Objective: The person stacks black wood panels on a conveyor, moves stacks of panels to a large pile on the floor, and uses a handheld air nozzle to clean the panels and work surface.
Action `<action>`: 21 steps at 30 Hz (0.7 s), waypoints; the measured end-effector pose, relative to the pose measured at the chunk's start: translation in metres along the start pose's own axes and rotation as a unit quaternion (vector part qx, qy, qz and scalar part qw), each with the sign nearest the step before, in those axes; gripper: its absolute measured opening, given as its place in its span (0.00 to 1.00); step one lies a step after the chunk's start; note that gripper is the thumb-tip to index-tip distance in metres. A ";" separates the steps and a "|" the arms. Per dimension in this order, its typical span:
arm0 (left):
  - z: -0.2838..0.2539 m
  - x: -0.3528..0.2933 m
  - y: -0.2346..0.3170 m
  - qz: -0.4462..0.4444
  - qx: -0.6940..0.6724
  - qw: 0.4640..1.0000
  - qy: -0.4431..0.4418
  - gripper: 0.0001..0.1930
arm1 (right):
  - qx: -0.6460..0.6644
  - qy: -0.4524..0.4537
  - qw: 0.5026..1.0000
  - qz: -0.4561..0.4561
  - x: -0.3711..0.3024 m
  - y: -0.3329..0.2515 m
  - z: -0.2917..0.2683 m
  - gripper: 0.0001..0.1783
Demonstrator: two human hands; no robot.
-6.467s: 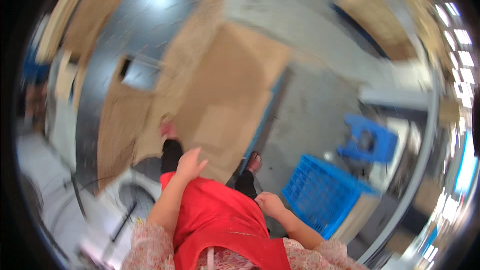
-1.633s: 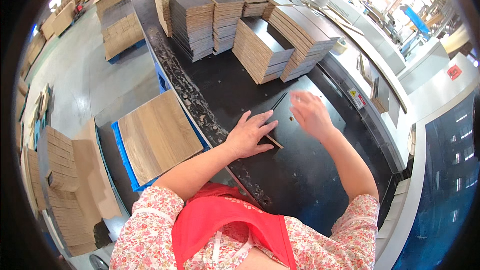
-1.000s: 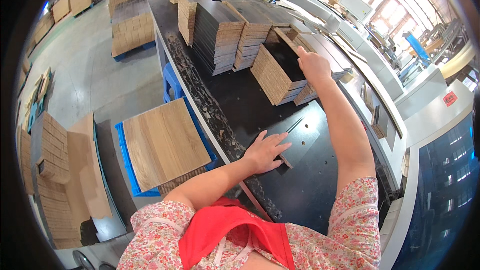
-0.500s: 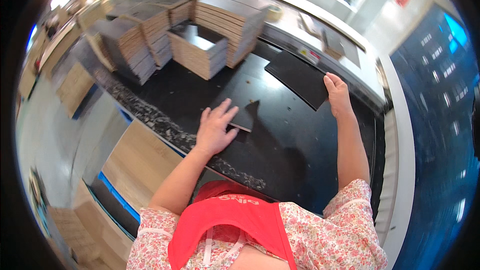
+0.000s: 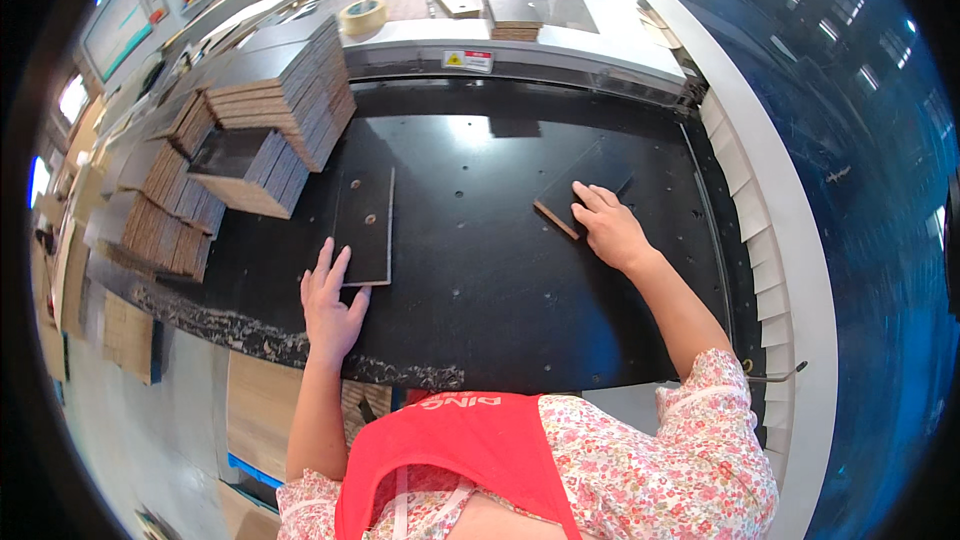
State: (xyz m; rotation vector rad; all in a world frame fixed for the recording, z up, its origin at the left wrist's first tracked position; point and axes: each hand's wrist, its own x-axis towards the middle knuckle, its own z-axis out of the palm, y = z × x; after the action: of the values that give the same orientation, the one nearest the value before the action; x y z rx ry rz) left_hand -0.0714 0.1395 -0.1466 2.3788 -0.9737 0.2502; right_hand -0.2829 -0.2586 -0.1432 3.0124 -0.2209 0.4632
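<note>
Head view: a person's two bare hands rest over a black bench (image 5: 500, 315). At centre-left, the left hand (image 5: 333, 312) is flat, fingers spread, touching the lower left corner of a dark thin board (image 5: 372, 240). Right of centre, the right hand (image 5: 607, 227) lies on a second dark board (image 5: 556, 196), set at a slant, fingers close together; whether it grips cannot be told. The two boards lie well apart. Stacks of brown-edged boards (image 5: 275, 95) fill the upper left; a tape roll (image 5: 363, 18) sits near the top. A red apron (image 5: 460, 460) shows at the bottom.
</note>
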 end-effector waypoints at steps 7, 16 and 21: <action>0.000 0.000 -0.001 -0.007 0.026 1.000 -0.005 0.35 | -0.035 0.047 0.992 0.111 0.039 0.055 0.028 0.05; 0.005 0.007 0.004 -0.016 -0.015 1.000 -0.020 0.33 | -0.017 0.114 0.935 0.334 0.070 0.226 0.097 0.09; 0.002 -0.004 0.002 -0.037 -0.005 0.999 -0.014 0.33 | 0.050 0.127 0.876 0.463 0.098 0.242 0.073 0.11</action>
State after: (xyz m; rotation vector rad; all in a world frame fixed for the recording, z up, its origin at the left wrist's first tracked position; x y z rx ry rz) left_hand -0.0757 0.1393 -0.1488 2.4096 -0.8959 0.1834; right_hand -0.2063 -0.5175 -0.1676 2.6775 -1.6670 0.9266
